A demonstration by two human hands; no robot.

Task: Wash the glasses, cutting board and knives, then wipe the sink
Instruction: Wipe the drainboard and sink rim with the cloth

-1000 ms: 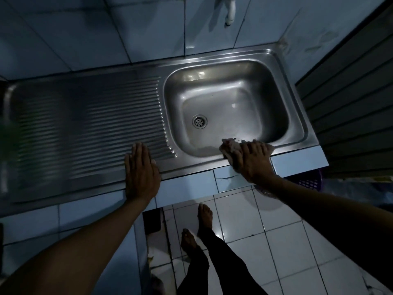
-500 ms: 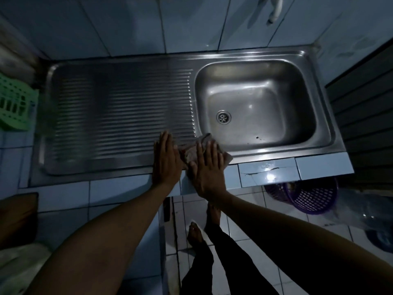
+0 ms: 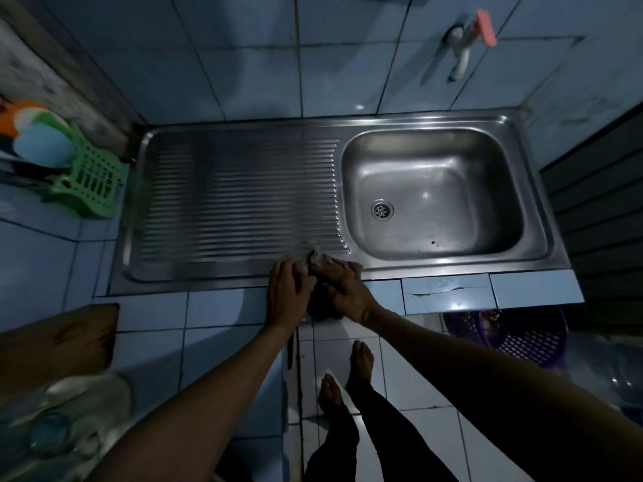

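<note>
The stainless steel sink [image 3: 435,269] has a ribbed drainboard [image 3: 236,207] on the left and a basin with a drain [image 3: 382,209] on the right. My right hand [image 3: 346,292] presses a crumpled brownish cloth [image 3: 318,257] flat on the sink's front rim, where the drainboard meets the basin. Part of the cloth hangs over the tiled counter edge below my hands. My left hand [image 3: 288,290] lies flat on the rim right beside it, touching the cloth's left side. A wooden cutting board [image 3: 59,339] stands at the lower left.
A green dish rack [image 3: 90,179] with coloured plates sits left of the sink. A tap [image 3: 459,53] with a pink sponge [image 3: 485,27] on it juts from the tiled wall. A purple basket [image 3: 515,337] stands under the counter. My bare feet are on the floor tiles.
My right hand slid the cloth leftward along the front rim, from below the basin until it met my left hand. The left hand stayed on the rim.
</note>
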